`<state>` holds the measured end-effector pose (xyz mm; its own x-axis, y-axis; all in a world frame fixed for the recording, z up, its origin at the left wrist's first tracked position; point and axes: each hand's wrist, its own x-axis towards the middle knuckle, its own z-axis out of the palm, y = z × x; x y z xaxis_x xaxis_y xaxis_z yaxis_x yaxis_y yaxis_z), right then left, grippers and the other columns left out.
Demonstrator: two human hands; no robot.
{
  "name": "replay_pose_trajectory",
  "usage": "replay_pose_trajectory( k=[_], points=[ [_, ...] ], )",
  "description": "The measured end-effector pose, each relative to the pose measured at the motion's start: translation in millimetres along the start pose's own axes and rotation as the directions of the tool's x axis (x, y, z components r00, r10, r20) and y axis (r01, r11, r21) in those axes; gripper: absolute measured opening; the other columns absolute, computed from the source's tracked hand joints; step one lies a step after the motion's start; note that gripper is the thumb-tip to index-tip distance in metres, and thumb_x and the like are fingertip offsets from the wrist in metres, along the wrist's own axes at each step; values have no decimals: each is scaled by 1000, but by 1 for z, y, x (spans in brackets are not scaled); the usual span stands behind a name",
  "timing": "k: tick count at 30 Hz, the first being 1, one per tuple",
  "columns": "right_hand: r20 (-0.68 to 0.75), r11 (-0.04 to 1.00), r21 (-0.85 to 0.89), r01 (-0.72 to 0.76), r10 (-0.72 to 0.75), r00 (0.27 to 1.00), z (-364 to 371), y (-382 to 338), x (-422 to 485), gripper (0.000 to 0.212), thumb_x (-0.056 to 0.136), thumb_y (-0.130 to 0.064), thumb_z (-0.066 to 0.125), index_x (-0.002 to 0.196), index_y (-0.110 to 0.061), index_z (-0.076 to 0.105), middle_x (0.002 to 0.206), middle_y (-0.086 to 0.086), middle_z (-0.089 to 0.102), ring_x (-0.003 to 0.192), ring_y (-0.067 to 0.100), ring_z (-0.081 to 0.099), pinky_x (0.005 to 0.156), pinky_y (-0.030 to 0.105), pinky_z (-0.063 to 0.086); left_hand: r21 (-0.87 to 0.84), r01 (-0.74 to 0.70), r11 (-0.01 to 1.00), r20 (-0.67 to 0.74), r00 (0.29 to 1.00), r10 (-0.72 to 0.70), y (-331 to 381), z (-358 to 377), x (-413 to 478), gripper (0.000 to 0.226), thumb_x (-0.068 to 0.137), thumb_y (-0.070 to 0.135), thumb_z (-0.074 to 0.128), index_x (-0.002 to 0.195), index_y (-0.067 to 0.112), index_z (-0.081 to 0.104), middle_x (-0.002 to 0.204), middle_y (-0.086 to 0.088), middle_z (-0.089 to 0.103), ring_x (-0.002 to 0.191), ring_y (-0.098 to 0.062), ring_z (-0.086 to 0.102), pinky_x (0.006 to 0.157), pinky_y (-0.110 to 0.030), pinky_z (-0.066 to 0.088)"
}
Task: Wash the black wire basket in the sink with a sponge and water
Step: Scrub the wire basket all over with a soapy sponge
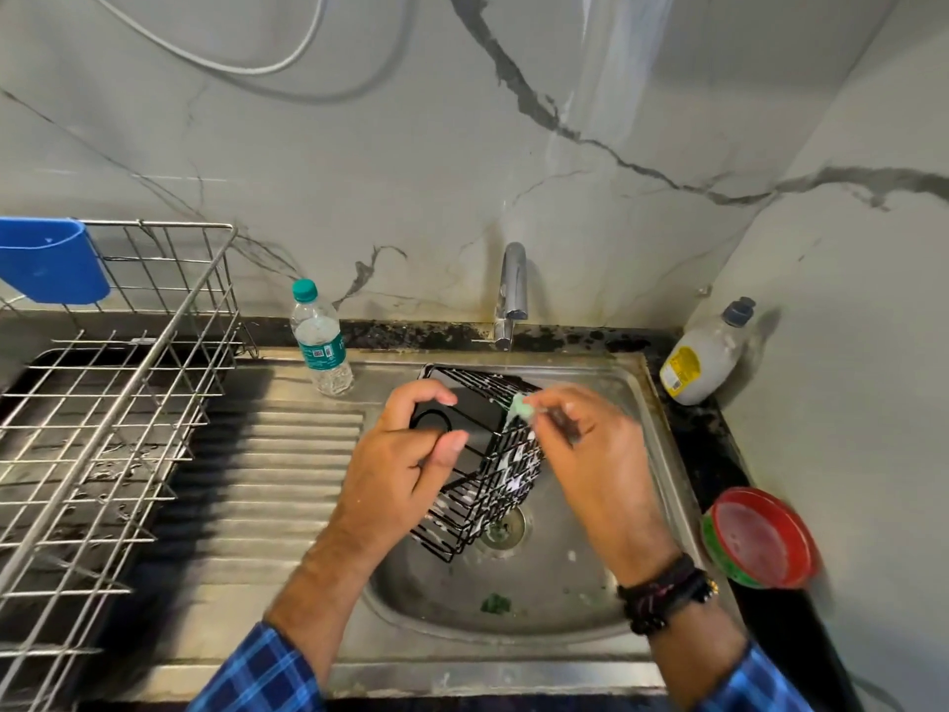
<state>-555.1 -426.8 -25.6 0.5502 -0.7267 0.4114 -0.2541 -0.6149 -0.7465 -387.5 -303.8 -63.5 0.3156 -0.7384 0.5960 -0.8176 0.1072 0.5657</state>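
Observation:
The black wire basket (pixel 493 470) is tilted over the steel sink (pixel 539 588), its lower end near the drain (pixel 506 526). White foam clings to its wires. My left hand (pixel 405 454) grips the basket's left side and rim. My right hand (pixel 590 444) pinches a small pale green sponge (pixel 525 407) against the basket's upper right edge; it looks blurred. The chrome tap (pixel 511 295) stands behind the sink, and I see no water running from it.
A steel dish rack (pixel 102 403) with a blue holder (pixel 49 259) fills the left. A plastic water bottle (pixel 321 339) stands on the ribbed drainboard (pixel 277 480). A dish soap bottle (pixel 703 354) and a red and green bowl (pixel 760 539) sit on the right counter.

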Motion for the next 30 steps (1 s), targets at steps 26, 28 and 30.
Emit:
replay_pose_trajectory(
  k=[26,28,30],
  points=[
    [62,872,335,-356,356,932,-36,75,17,18,96,-20,66,87,-33,75,101,-13,76,100,7,69,92,26,52,-945,304,-123,303,664,-683,-9,-5,-6,17,76,38,83,71,22,79,50,3,64,40,-7,62,36,-16,47],
    [30,902,275,-332,337,941,-37,71,6,22,94,-17,67,86,-36,72,95,-22,74,95,-1,68,88,17,50,-930,356,-90,277,518,-809,-20,2,-15,30,90,34,64,66,22,78,49,7,62,38,-5,59,37,-17,48],
    [-23,935,208,-288,300,954,-41,72,-2,24,94,-15,66,88,-38,70,93,-27,72,93,-5,67,84,9,48,-920,369,-132,292,423,-858,-29,8,-21,24,87,39,68,72,24,79,51,10,60,35,-4,52,33,-16,43]
  ],
)
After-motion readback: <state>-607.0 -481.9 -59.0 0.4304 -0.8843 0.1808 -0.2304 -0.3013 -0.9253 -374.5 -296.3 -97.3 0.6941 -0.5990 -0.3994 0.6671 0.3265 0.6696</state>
